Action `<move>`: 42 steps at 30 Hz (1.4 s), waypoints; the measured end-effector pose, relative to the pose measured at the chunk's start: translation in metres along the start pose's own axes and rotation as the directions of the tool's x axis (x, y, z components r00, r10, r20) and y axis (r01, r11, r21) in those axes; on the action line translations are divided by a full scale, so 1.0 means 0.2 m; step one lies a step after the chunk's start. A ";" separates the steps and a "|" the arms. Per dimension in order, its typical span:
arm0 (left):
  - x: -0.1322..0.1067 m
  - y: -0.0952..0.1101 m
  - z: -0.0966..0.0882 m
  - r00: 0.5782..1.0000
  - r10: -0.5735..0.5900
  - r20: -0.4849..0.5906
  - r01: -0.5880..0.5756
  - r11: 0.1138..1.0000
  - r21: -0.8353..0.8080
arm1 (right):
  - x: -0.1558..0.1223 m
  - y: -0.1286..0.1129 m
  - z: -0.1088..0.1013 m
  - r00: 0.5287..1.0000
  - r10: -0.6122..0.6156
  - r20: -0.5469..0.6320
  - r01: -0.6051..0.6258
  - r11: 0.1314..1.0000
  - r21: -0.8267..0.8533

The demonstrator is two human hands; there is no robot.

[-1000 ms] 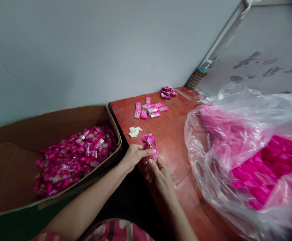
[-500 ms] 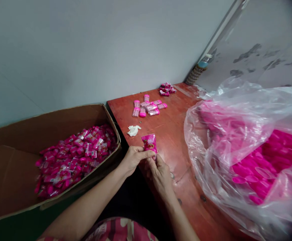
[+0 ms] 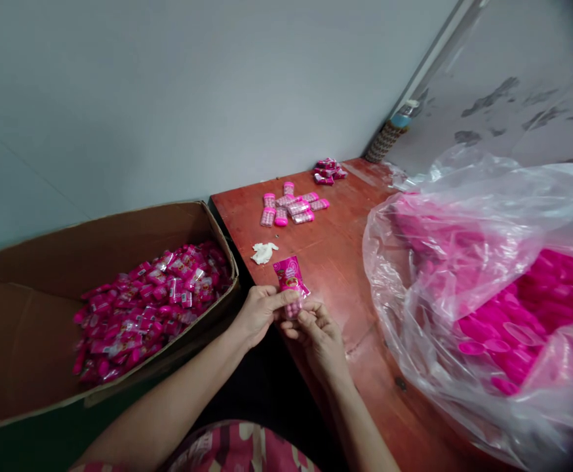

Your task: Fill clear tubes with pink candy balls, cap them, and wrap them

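My left hand (image 3: pixel 261 313) pinches a shiny pink printed candy packet (image 3: pixel 289 270) from its left side, thumb laid across the front. At the packet's lower end, small pink candies (image 3: pixel 293 310) show through a clear part. The fingers of my right hand (image 3: pixel 322 334) are closed on that lower end from the right. The packet is held upright, leaning a little left, over the near left edge of the red table (image 3: pixel 335 282). Whether the clear part is a separate small container cannot be made out, as my fingers cover some of it.
Left stands a cardboard box (image 3: pixel 222 242) with many pink packets (image 3: pixel 153 301). Several clear candy containers (image 3: pixel 299 207), folded pink packets (image 3: pixel 328 172) and crumpled white paper (image 3: pixel 264 252) lie on the table. A clear plastic bag (image 3: pixel 389 288) of pink plastic pieces (image 3: pixel 503 328) fills the right; a bottle (image 3: pixel 389 134) leans behind.
The packet has tilted left and its lower end with pink candies now shows. My right hand has shifted slightly right and its fingers have changed their hold; my left hand has barely moved.
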State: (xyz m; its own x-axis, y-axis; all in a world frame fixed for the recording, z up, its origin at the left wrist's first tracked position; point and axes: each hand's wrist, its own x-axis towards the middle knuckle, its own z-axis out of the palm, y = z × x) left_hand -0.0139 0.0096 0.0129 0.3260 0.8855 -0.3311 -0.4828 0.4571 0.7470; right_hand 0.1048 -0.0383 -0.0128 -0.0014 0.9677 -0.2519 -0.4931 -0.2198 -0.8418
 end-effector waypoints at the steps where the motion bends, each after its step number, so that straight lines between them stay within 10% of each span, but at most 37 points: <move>1: -0.01 0.01 0.00 1.000 -0.001 -0.001 0.001 1.000 0.003 | 0.00 0.00 0.01 1.000 -0.010 -0.011 0.010 1.000 -0.002; 8: -0.03 0.03 0.02 0.995 0.040 -0.086 -0.053 0.987 -0.153 | -0.05 -0.03 0.09 0.985 -0.135 -0.108 0.116 0.979 -0.166; 20: -0.08 -0.02 0.00 0.996 -0.021 0.092 0.038 0.983 -0.182 | 0.04 -0.01 0.10 0.995 -0.078 -0.059 0.076 0.997 -0.033; 25: -0.09 0.09 -0.13 0.954 0.232 -0.192 -0.277 0.925 -0.261 | 0.04 -0.10 0.05 0.986 -0.131 -0.106 0.115 0.983 -0.146; 28: -0.03 0.08 -0.18 0.902 0.374 -0.215 -0.362 0.927 0.095 | 0.05 -0.13 -0.02 0.974 -0.159 -0.164 0.120 0.968 -0.222; 32: 0.11 -0.03 -0.17 0.833 0.531 0.154 -0.427 0.440 0.790 | 0.06 -0.11 -0.09 0.975 -0.148 -0.163 0.093 0.948 -0.305; 36: 0.21 -0.13 -0.16 0.787 0.495 0.369 -0.406 -0.035 0.913 | 0.05 -0.09 -0.12 0.982 -0.131 -0.134 0.076 0.933 -0.353; 42: 0.24 -0.18 -0.17 0.737 0.576 0.354 -0.395 -0.058 0.917 | 0.09 -0.08 -0.13 0.974 -0.163 -0.158 0.084 0.906 -0.416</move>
State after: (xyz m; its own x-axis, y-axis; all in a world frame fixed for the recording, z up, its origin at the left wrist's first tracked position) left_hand -0.0085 0.0383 -0.0492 0.2500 0.8861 0.3904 0.6445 -0.4532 0.6159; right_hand 0.1348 -0.0212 -0.0162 0.2168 0.9587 -0.1840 -0.0847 -0.1693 -0.9819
